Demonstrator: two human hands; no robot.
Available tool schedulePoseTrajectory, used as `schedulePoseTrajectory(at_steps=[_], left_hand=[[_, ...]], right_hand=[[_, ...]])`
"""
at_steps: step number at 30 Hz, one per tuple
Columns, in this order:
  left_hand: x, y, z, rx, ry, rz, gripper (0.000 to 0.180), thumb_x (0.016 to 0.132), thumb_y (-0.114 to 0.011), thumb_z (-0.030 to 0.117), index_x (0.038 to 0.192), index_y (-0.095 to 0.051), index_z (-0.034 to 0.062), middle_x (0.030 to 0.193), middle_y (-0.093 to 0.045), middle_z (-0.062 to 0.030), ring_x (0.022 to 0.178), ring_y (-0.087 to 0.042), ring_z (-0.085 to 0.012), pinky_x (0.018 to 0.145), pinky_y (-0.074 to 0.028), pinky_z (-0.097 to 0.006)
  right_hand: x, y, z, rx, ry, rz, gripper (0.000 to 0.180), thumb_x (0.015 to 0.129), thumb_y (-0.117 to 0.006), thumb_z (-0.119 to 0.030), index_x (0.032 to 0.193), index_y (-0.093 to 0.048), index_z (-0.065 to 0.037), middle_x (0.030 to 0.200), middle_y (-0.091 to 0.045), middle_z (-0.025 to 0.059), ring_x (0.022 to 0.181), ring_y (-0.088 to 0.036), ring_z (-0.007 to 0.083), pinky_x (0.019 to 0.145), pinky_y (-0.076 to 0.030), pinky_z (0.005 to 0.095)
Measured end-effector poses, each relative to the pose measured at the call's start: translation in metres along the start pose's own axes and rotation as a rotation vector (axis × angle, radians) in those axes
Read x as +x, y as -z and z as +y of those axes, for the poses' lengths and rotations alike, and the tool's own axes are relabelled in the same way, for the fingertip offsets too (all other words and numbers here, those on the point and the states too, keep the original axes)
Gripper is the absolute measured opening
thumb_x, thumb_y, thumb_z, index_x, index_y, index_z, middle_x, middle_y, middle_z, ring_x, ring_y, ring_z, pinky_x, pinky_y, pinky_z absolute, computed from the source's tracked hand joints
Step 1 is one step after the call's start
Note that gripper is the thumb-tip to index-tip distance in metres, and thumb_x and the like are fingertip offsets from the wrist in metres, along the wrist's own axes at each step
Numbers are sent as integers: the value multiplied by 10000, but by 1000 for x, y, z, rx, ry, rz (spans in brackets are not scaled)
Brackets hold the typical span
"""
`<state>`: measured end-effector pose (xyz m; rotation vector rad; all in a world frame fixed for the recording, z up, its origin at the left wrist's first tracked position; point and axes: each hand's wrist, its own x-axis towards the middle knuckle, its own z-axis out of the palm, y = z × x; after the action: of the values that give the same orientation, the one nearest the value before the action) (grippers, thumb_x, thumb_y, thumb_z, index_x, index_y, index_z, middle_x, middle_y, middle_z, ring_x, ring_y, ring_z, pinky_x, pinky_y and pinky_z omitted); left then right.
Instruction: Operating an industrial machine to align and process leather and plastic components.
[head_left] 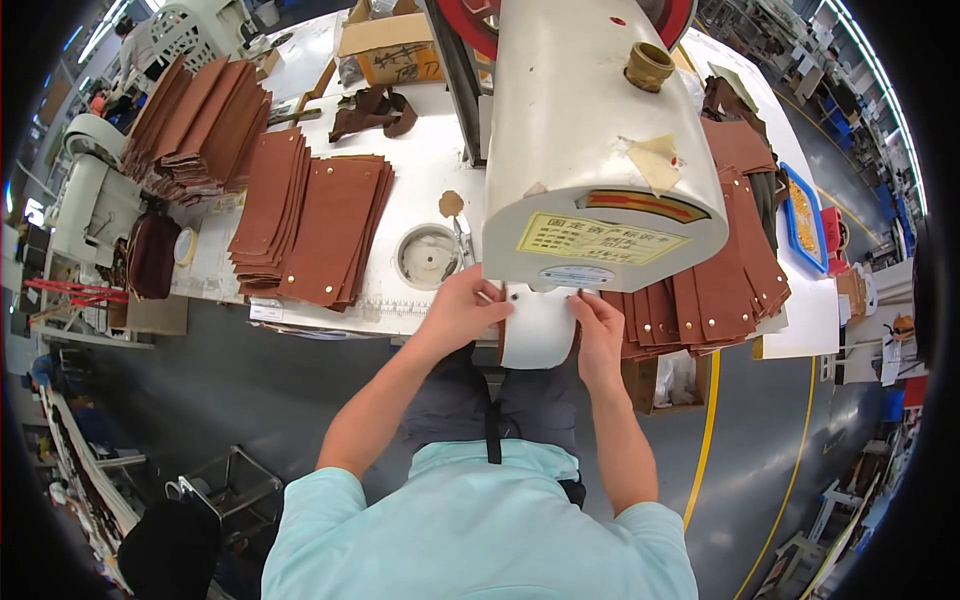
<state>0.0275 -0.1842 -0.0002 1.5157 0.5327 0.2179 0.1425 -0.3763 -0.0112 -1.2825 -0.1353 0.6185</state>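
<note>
Nearest first: left hand (465, 315) pinching the left edge of a white-faced, curved, thin panel with reddish-brown edges (540, 340), right hand (602, 325) pinching its right edge; panel sits at the front of the desk, its far end hidden under the big white rounded machine head (605, 130). Small dark dot (514, 297) by left fingertips, maybe a fastener, too small to tell. To do it well, I'd judge: keep both edges level and square, line up by the corners, hold fingertips clear of whatever presses under there. Further out, reddish-brown flat panels with brass-coloured studs (715, 300) right of machine, similar reddish-brown stack (335, 225) left, on white desk (425, 180); elbows best kept off both. Farthest, brown cardboard box (400, 62)
</note>
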Motion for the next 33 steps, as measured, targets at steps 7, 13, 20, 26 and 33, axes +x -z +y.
schedulePoseTrajectory(at_steps=[7, 13, 20, 26, 33], left_hand=[[-5, 13, 34, 216, 55, -141, 388, 845, -709, 114, 1225, -694, 36, 865, -708, -84, 668, -631, -149, 650, -518, -296], [17, -5, 8, 239, -126, -97, 322, 836, -695, 111, 1148, -744, 53, 878, -744, -155, 697, -682, -205, 690, -539, -329], [15, -8, 19, 266, -88, -44, 311, 796, -715, 91, 1099, -751, 31, 935, -750, -198, 796, -726, -267, 741, -550, -341], [19, -11, 14, 261, -108, -39, 284, 786, -722, 63, 1055, -734, -28, 934, -752, -187, 805, -719, -260, 750, -548, -345], [-11, 27, 18, -145, 72, 114, 520, 799, -698, -55, 1293, -589, 66, 907, -632, -40, 771, -648, -123, 643, -520, -275]], right_hand=[[27, -34, -19, -236, -27, -173, 336, 796, -714, 64, 1127, -654, 60, 1057, -698, 95, 937, -655, 152, 787, -530, 273], [42, -28, -8, -338, 25, -205, 343, 792, -688, 74, 1132, -647, 83, 1077, -703, 130, 956, -669, 202, 812, -543, 329], [37, -26, -29, -430, -73, -211, 360, 784, -701, 66, 1138, -638, 84, 1061, -694, 131, 944, -666, 209, 820, -544, 332], [24, -16, -38, -281, -126, -205, 305, 804, -732, 9, 1100, -657, 26, 989, -684, 61, 868, -643, 143, 760, -521, 283], [-22, 47, -62, -834, -231, -603, 174, 836, -769, -47, 979, -704, 27, 762, -678, 7, 703, -603, 62, 617, -478, 239]])
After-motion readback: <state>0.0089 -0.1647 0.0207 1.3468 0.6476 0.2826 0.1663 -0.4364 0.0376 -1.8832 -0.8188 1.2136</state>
